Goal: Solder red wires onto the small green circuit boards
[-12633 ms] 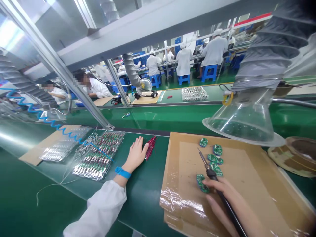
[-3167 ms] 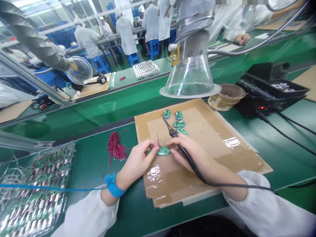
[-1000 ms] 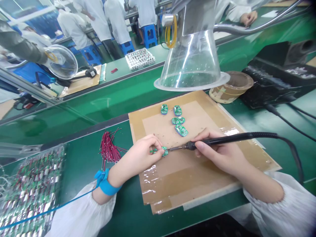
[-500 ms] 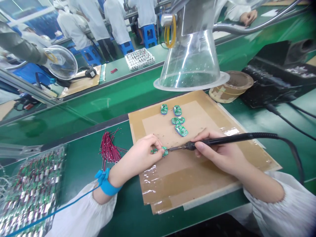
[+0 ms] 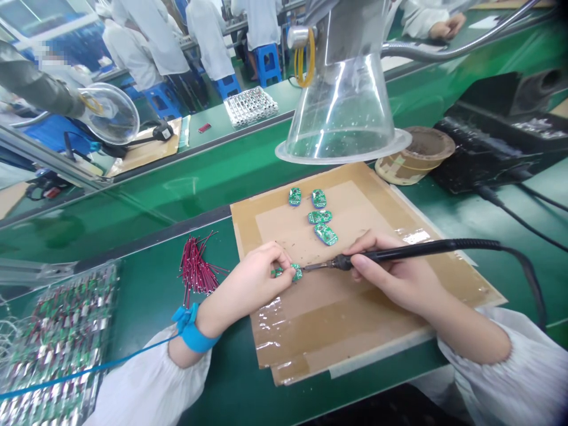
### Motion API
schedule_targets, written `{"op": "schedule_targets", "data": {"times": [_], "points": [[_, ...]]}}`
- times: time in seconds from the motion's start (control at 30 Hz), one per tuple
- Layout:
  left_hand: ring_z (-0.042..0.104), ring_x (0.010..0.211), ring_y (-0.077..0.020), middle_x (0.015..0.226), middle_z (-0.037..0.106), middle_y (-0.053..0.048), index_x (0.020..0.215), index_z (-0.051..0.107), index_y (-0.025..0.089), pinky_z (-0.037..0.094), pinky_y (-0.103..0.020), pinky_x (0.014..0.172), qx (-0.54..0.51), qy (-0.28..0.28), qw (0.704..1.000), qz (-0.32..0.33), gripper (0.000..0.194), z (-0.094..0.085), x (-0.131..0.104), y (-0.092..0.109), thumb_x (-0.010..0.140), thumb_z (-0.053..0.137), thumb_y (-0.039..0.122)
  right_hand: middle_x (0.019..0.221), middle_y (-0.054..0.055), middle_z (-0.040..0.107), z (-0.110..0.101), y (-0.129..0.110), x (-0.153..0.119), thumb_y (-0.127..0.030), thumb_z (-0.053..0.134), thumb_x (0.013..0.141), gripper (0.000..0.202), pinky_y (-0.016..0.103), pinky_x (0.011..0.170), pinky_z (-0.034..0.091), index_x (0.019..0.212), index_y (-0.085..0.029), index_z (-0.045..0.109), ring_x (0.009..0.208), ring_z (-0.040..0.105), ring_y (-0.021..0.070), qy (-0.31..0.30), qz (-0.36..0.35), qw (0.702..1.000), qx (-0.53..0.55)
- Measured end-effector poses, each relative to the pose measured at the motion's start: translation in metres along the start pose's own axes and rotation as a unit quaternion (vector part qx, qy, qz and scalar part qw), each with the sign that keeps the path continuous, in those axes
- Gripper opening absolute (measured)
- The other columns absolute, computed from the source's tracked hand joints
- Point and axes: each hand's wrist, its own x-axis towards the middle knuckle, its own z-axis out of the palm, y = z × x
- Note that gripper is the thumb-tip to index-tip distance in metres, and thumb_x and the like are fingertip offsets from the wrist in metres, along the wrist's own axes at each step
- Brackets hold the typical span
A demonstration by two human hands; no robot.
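My left hand (image 5: 261, 272), with a blue strap (image 5: 195, 336) around its wrist, pinches a small green circuit board (image 5: 297, 272) low over the cardboard mat (image 5: 319, 331). Its fingers cover part of the board. In my right hand (image 5: 390, 269) is a black soldering iron (image 5: 377, 255), gripped like a pen. The iron's tip points left and meets the board's right edge; exact contact is too small to make out. Several more green circuit boards (image 5: 326, 234) lie on the mat beyond my hands. A bundle of red wires (image 5: 198, 266) rests on the green table left of the mat.
Above the mat hangs a clear fume hood (image 5: 341, 118). A brown round container (image 5: 417, 155) and a black soldering stand (image 5: 492, 136) are at the back right. Clear trays of parts (image 5: 57, 337) fill the left. Several people in white coats work beyond the green partition.
The blue cord running from my left wrist strap has shifted slightly upward at the lower left. Both hands, the board and the iron hold almost the same position.
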Motion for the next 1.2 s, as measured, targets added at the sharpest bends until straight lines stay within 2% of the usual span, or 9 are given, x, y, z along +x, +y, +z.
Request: {"op": "schedule_targets", "data": {"times": [0.23, 0.43, 0.9, 1.2], "points": [[0.059, 0.087, -0.016, 0.101, 0.066, 0.0, 0.085, 0.061, 0.021, 0.046, -0.034, 0.077, -0.008, 0.0, 1.0, 0.006, 0.006, -0.0007, -0.0002, -0.0014, 0.091, 0.06, 0.022, 0.069, 0.0, 0.068, -0.001, 0.0008, 0.0002, -0.037, 0.062, 0.099, 0.013, 0.028, 0.06, 0.052, 0.098, -0.024, 0.065, 0.061, 0.066, 0.0148, 0.009, 0.001, 1.0, 0.002], [0.059, 0.088, -0.016, 0.101, 0.065, -0.001, 0.086, 0.06, 0.021, 0.047, -0.033, 0.078, -0.015, 0.003, 0.999, 0.03, 0.005, 0.0023, -0.0003, -0.0064, 0.09, 0.059, 0.02, 0.064, -0.001, 0.065, 0.0004, -0.0042, 0.0022, -0.04, 0.06, 0.099, 0.018, 0.026, 0.056, 0.052, 0.093, -0.023, 0.064, 0.056, 0.063, 0.0132, 0.059, 0.004, 0.998, 0.037], [0.053, 0.078, -0.0152, 0.095, 0.061, -0.001, 0.092, 0.058, 0.021, 0.043, -0.033, 0.071, 0.007, 0.002, 1.0, 0.026, 0.005, 0.0036, -0.0031, -0.0081, 0.095, 0.054, 0.023, 0.065, -0.001, 0.064, 0.0002, -0.0041, 0.0025, -0.04, 0.062, 0.098, 0.018, 0.025, 0.055, 0.053, 0.093, -0.023, 0.064, 0.056, 0.063, 0.0129, 0.069, 0.004, 0.997, 0.033], [0.051, 0.079, -0.0138, 0.095, 0.061, 0.001, 0.093, 0.057, 0.022, 0.042, -0.031, 0.07, -0.027, -0.008, 0.999, 0.03, 0.009, 0.0011, -0.0042, -0.0087, 0.099, 0.051, 0.025, 0.066, -0.002, 0.064, 0.001, 0.0012, -0.0004, -0.037, 0.062, 0.099, 0.013, 0.025, 0.057, 0.051, 0.096, -0.025, 0.064, 0.057, 0.062, 0.0121, 0.081, 0.011, 0.994, 0.071]]}}
